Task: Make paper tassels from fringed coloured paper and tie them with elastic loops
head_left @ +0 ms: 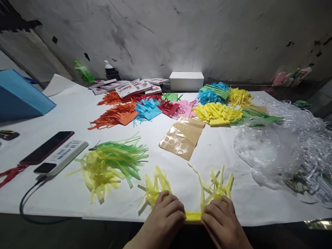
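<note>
Both hands grip one yellow tissue paper tassel [193, 216] at the table's front edge. My left hand [167, 216] is closed on its left part, with cut fringe strips fanning out beyond the fingers. Closed on the right part is my right hand [220, 218], and more yellow strips spread out above it. Between the hands a solid yellow band shows, lying straight. Farther left on the white sheet lies a loose pile of yellow and green fringe [111, 164]. A brown sheet of clear round stickers [182, 136] lies just beyond the hands.
Coloured fringe bundles [219, 112] line the back, with flat printed boxes [127, 89] and a white box [186, 81] behind them. Crumpled clear plastic [269, 148] covers the right side. A phone [48, 147] and a cabled white device [62, 157] lie at left, near a blue object [23, 95].
</note>
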`<state>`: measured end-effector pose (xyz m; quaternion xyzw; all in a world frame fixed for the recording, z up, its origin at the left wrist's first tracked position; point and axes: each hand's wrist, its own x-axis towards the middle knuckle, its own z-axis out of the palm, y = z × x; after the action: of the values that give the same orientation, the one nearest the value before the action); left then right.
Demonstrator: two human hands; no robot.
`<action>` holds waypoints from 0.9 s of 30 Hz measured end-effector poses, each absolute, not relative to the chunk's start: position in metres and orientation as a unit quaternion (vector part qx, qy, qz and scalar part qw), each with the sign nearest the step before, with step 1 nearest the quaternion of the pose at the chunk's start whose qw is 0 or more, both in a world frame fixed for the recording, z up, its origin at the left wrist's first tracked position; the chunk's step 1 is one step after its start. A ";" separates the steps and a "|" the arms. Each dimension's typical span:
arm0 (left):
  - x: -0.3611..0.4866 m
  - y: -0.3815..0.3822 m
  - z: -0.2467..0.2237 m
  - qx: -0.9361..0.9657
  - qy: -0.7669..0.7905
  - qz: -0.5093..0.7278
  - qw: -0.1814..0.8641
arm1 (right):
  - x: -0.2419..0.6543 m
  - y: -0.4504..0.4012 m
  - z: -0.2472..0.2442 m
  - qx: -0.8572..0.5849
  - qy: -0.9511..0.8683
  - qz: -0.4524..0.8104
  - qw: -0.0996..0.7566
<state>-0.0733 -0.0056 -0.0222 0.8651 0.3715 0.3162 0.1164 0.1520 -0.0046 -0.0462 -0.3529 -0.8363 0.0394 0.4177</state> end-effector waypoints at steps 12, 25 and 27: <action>-0.063 -0.007 -0.013 0.823 0.481 0.280 0.114 | 0.144 -0.021 -0.051 -0.472 -0.784 -0.036 0.402; -0.070 -0.013 -0.018 0.867 0.379 0.314 0.079 | 0.149 -0.028 -0.053 -0.412 -0.809 0.015 0.420; -0.068 -0.014 -0.018 0.858 0.394 0.318 0.089 | 0.149 -0.029 -0.052 -0.419 -0.805 0.032 0.418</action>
<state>-0.0678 -0.0139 -0.0184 0.8580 0.3938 0.3176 0.0889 0.1493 -0.0289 -0.0518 -0.4190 -0.8052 0.0315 0.4184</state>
